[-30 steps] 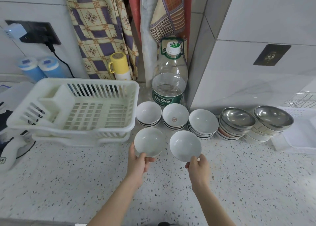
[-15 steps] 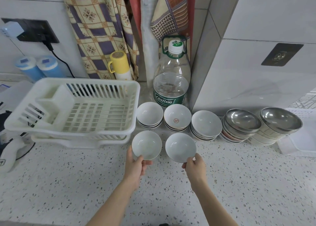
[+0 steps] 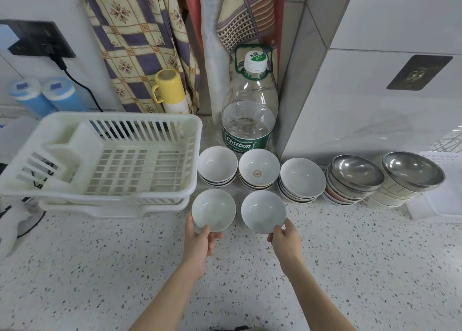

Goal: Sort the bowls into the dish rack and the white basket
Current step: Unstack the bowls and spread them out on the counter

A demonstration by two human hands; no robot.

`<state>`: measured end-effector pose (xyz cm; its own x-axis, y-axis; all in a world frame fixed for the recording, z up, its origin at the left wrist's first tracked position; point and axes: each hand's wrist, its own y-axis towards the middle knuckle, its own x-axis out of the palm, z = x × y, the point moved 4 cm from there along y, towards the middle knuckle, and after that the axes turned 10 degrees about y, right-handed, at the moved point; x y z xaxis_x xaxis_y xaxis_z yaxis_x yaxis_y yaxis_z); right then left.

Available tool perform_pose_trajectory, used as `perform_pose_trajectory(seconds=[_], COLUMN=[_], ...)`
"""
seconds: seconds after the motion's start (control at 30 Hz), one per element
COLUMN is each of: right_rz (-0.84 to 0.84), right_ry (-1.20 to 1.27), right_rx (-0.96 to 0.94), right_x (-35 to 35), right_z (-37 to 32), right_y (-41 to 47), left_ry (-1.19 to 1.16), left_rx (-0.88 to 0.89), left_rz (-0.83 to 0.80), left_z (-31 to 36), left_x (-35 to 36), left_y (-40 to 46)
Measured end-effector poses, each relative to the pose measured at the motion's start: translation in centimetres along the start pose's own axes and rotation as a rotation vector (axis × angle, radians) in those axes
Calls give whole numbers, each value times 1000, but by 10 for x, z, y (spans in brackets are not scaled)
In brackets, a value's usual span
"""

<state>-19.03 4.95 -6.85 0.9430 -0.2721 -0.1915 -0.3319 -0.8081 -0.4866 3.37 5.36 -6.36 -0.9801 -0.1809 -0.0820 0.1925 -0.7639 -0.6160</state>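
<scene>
My left hand pinches the near rim of a small pale-green bowl, held just right of the white basket. A white bowl is gripped at its near rim by my right hand. Behind them stand three stacks of white bowls and two stacks topped with steel bowls. A wire dish rack shows only at the far right edge.
A large water bottle stands behind the stacks beside a tiled pillar. A yellow flask and two blue-capped containers line the back wall. A white tray lies at the right. Speckled counter spreads in front.
Both bowls have shifted slightly left and lower toward the counter, still held by their near rims. The view has tilted a little.
</scene>
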Motion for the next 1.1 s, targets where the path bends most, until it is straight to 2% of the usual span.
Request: perform_pose_trajectory(seconds=[0.93, 1.1], right_rz=[-18, -21], right_ry=[23, -35], right_rx=[49, 72], right_x=[7, -1], right_z=[0, -7], right_y=[-4, -6], left_ry=[110, 258], left_rx=[-57, 16], left_rz=[-52, -59], left_z=[-2, 4], left_x=[-3, -7], left_y=[11, 6])
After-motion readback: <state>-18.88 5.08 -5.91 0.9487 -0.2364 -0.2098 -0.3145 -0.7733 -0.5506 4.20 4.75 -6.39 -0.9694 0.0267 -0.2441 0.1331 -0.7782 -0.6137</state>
